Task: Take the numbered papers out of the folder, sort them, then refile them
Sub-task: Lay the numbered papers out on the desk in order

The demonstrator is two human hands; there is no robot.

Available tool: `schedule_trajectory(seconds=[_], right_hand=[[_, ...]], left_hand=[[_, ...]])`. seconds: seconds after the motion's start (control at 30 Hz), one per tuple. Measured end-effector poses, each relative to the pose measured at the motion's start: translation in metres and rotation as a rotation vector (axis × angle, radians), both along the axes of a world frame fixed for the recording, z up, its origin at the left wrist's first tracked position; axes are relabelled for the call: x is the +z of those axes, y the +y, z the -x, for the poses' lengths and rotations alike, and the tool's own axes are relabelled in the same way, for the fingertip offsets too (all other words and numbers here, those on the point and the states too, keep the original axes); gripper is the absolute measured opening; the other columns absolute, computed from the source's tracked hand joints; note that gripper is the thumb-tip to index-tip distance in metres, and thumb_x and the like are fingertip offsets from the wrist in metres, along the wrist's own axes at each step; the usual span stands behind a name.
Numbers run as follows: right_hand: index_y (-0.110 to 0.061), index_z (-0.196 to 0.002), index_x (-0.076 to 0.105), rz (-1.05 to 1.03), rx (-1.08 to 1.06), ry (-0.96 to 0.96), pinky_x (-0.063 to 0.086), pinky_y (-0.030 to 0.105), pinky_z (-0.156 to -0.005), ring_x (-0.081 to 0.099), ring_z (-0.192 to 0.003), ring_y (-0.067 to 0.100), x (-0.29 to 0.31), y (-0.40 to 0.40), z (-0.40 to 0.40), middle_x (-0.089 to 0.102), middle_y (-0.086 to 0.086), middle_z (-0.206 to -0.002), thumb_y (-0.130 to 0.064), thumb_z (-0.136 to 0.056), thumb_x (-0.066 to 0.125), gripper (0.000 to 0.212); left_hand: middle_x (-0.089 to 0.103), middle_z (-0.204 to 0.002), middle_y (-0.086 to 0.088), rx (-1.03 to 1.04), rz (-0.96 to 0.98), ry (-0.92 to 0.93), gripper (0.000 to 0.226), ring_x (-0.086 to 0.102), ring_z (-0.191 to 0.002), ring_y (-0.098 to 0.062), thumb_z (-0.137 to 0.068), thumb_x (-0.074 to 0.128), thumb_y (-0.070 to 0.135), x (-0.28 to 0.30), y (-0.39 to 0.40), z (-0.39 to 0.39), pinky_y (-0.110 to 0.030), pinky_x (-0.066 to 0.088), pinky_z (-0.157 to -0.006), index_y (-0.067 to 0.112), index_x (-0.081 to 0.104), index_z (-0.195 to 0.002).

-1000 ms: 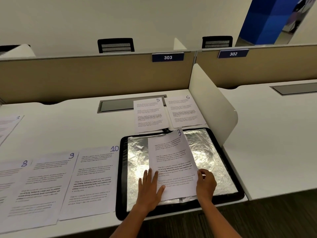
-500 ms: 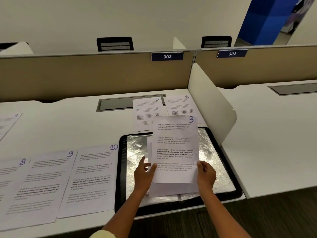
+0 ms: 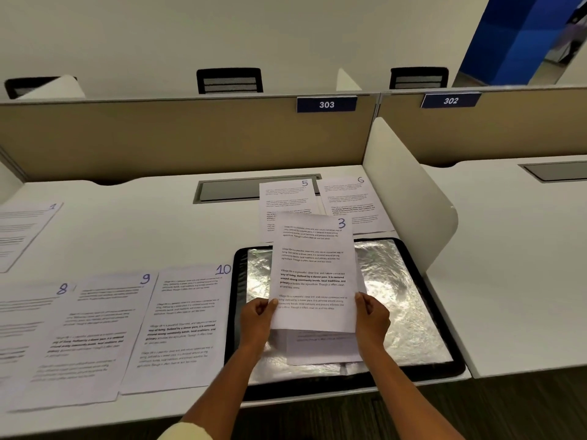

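White desk [image 3: 133, 223] fills the view, backed by a tan partition [image 3: 178, 138] tagged 303, with a curved white divider [image 3: 409, 192] at 3 o'clock. At 5 o'clock lies the open black folder [image 3: 444, 300] with its silvery lining. Sheets 8 [image 3: 28, 338], 9 [image 3: 95, 338] and 10 [image 3: 181, 328] line up at 8 o'clock; sheets 5 [image 3: 286, 198] and 6 [image 3: 352, 201] sit at 12. Sheet 3 [image 3: 313, 271] is raised over the folder, covering part of sheet 5, pinched by the left hand [image 3: 255, 319] and right hand [image 3: 371, 319] at its lower edges.

White desk [image 3: 133, 223], beige partition [image 3: 178, 138] with signs 303 [image 3: 326, 104], 302 [image 3: 450, 101]; black chairs [image 3: 229, 80] behind.
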State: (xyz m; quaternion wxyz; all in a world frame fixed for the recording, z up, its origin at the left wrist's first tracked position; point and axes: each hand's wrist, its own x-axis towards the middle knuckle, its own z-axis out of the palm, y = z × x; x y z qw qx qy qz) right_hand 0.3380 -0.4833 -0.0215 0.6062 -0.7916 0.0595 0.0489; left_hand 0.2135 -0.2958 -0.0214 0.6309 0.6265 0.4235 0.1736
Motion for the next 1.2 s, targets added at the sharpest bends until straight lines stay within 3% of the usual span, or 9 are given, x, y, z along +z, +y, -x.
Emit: schedule_trajectory(seconds=[0.17,0.3,0.4,0.47,0.6,0.73,1.03,1.2], right_hand=[[-0.016,-0.095,0.074,-0.042,0.075,0.027,0.053,0.026,-0.071,0.066,-0.080,0.012,0.004,0.017,0.004,0.070,-0.003,-0.086,-0.028,-0.095,0.067,0.014],[-0.013,-0.073,0.066,-0.020,0.158,0.036,0.044,0.019,-0.057,0.059,-0.064,0.008,0.007,0.033,0.008,0.066,-0.003,-0.069,-0.031,-0.095,0.066,0.029],[-0.001,-0.071,0.059,0.003,0.217,0.057,0.038,0.024,-0.056,0.052,-0.059,0.015,0.004,0.049,0.012,0.059,0.006,-0.063,-0.032,-0.096,0.065,0.040],[-0.001,-0.079,0.066,0.012,0.235,0.049,0.045,0.027,-0.061,0.059,-0.065,0.017,0.002,0.066,0.016,0.067,0.010,-0.071,-0.031,-0.095,0.066,0.033],[-0.013,-0.088,0.072,0.027,0.269,0.043,0.049,0.022,-0.062,0.066,-0.075,0.015,0.003,0.106,0.026,0.072,0.001,-0.080,-0.023,-0.095,0.066,0.014],[-0.014,-0.096,0.074,0.036,0.289,0.068,0.050,0.023,-0.067,0.068,-0.082,0.017,0.000,0.158,0.038,0.073,-0.001,-0.087,-0.019,-0.094,0.068,0.008],[-0.012,-0.100,0.074,0.047,0.305,0.111,0.058,0.034,-0.079,0.070,-0.087,0.018,-0.009,0.295,0.079,0.074,-0.002,-0.093,-0.018,-0.092,0.071,0.011],[-0.018,-0.094,0.069,0.038,0.308,0.084,0.052,0.028,-0.077,0.065,-0.082,0.013,-0.003,0.365,0.094,0.070,0.000,-0.088,-0.014,-0.091,0.072,0.006]], left_hand=[[0.070,-0.080,-0.015,0.056,-0.096,0.015,0.022,0.063,-0.072,-0.022,-0.088,0.072,0.021,0.005,0.019,0.006,-0.039,0.054,-0.068,0.001,0.068,-0.079],[0.071,-0.078,-0.007,0.107,-0.114,0.033,0.018,0.066,-0.076,-0.024,-0.087,0.073,0.023,0.004,0.037,0.010,-0.041,0.055,-0.072,0.007,0.071,-0.079],[0.070,-0.076,-0.011,0.149,-0.102,0.031,0.021,0.065,-0.074,-0.026,-0.087,0.073,0.025,0.004,0.053,0.015,-0.042,0.055,-0.071,0.007,0.070,-0.076],[0.069,-0.076,-0.013,0.184,-0.097,0.020,0.022,0.062,-0.072,-0.024,-0.088,0.072,0.023,0.005,0.068,0.020,-0.040,0.053,-0.068,0.005,0.069,-0.076],[0.064,-0.069,-0.007,0.231,-0.091,-0.010,0.024,0.056,-0.065,-0.019,-0.087,0.073,0.022,0.007,0.105,0.033,-0.038,0.049,-0.062,0.003,0.067,-0.073],[0.069,-0.077,-0.008,0.250,-0.073,-0.017,0.016,0.061,-0.073,-0.020,-0.087,0.073,0.020,0.009,0.157,0.049,-0.041,0.053,-0.069,0.007,0.070,-0.079],[0.067,-0.083,0.001,0.192,-0.081,0.030,0.010,0.061,-0.080,-0.020,-0.094,0.062,0.012,0.007,0.302,0.093,-0.048,0.055,-0.077,0.017,0.069,-0.089],[0.069,-0.086,-0.007,0.173,-0.104,0.060,0.012,0.060,-0.081,-0.023,-0.095,0.061,0.011,0.006,0.372,0.112,-0.046,0.054,-0.074,0.017,0.069,-0.088]])
